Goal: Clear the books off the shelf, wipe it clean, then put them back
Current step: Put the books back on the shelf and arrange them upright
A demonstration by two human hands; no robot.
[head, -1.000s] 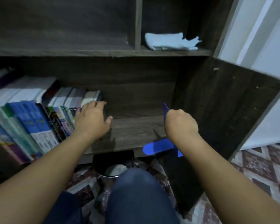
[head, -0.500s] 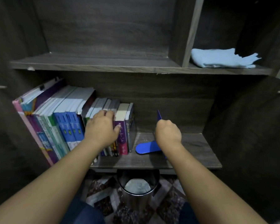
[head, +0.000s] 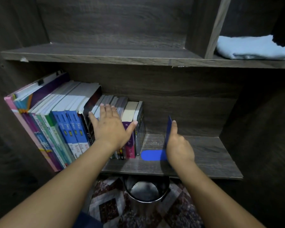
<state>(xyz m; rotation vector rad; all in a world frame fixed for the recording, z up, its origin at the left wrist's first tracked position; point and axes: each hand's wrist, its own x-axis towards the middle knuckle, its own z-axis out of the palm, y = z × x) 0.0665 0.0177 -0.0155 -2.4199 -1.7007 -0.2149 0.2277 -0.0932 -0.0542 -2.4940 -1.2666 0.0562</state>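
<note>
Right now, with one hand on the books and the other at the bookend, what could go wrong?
1. The books lean left and the blue bookend stands apart from the last one. If the left hand, spread flat on them, lifts, the end books may tip into that gap.
2. The bookend's base lies toward the front of the shelf, with an open bin below. A push from the right hand touching its upright might send it off.
</note>
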